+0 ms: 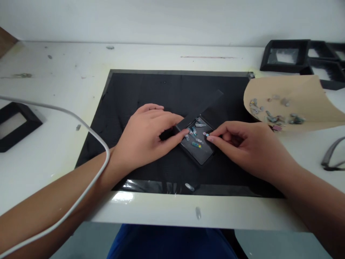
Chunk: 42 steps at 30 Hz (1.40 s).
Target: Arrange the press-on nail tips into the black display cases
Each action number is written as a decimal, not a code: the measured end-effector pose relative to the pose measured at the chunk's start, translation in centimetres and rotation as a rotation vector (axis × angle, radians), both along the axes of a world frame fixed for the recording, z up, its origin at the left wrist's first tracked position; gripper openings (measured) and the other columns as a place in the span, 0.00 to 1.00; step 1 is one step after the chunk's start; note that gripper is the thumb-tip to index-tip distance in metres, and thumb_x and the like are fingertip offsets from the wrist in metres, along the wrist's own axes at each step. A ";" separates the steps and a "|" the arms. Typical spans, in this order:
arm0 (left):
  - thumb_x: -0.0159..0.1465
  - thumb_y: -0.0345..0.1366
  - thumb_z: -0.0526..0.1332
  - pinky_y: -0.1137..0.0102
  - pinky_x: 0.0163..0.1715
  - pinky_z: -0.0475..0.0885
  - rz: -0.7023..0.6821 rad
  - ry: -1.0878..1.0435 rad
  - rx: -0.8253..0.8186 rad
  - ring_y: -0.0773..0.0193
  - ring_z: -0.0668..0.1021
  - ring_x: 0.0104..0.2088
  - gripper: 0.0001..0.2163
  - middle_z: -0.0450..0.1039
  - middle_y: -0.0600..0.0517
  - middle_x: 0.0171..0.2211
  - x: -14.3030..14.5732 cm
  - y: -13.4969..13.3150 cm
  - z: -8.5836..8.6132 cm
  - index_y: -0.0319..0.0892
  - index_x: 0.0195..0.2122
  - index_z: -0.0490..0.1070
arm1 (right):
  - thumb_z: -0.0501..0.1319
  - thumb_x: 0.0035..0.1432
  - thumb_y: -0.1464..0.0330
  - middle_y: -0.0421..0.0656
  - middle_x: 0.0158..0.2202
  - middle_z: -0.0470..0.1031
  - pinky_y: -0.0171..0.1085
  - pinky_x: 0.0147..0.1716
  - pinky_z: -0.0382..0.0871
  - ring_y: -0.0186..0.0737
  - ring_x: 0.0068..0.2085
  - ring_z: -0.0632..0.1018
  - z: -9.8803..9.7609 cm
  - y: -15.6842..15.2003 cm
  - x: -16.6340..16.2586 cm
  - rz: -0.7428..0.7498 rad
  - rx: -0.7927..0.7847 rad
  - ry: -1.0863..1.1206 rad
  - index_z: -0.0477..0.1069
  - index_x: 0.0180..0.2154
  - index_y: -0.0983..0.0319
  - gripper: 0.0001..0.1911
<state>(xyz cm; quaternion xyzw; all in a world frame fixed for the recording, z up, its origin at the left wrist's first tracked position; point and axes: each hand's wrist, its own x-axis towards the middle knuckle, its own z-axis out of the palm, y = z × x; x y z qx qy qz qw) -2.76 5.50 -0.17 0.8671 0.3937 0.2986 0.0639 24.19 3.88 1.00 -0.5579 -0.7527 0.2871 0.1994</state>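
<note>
A small black box (201, 157) lies turned at an angle on the black mat, with its lid (206, 106) raised at the far side. Several decorated false nails (196, 144) are scattered inside, some bluish and one with a yellow spot. My left hand (151, 135) grips the box's left corner between thumb and index finger. At the opposite edge, my right hand (239, 144) pinches a small pale decorated false nail (207, 135) between thumb and forefinger, low over the box. The fingertips partly cover that piece.
A brown paper sheet (291, 90) bearing several more nails stands at the right. Black frame-like boxes (285, 55) sit behind it, another (16, 124) at the left. Glasses (330, 154) rest at the right edge. A white cable (81, 120) crosses my left forearm. Loose nails (189, 187) lie near the mat's front edge.
</note>
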 end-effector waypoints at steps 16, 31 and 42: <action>0.74 0.41 0.65 0.59 0.44 0.74 0.025 0.026 0.009 0.55 0.86 0.42 0.07 0.86 0.53 0.39 0.1 0.0 0.4 0.44 0.44 0.81 | 0.63 0.68 0.60 0.39 0.23 0.79 0.40 0.25 0.59 0.38 0.22 0.73 0.2 -1.3 -0.4 0.103 0.179 -0.229 0.83 0.37 0.55 0.11; 0.70 0.46 0.69 0.49 0.59 0.75 0.149 -0.085 -0.060 0.47 0.82 0.56 0.08 0.85 0.53 0.38 0.3 0.0 0.5 0.49 0.42 0.81 | 0.63 0.70 0.59 0.38 0.24 0.79 0.40 0.25 0.63 0.38 0.24 0.75 0.1 -1.7 -0.3 0.218 0.242 -0.185 0.84 0.41 0.55 0.12; 0.71 0.44 0.68 0.52 0.58 0.75 0.130 -0.089 -0.070 0.50 0.82 0.54 0.08 0.86 0.53 0.39 0.2 0.1 0.3 0.47 0.43 0.81 | 0.61 0.72 0.67 0.39 0.32 0.84 0.36 0.24 0.65 0.35 0.25 0.77 0.0 -1.4 -0.2 0.363 0.382 -0.187 0.84 0.52 0.55 0.15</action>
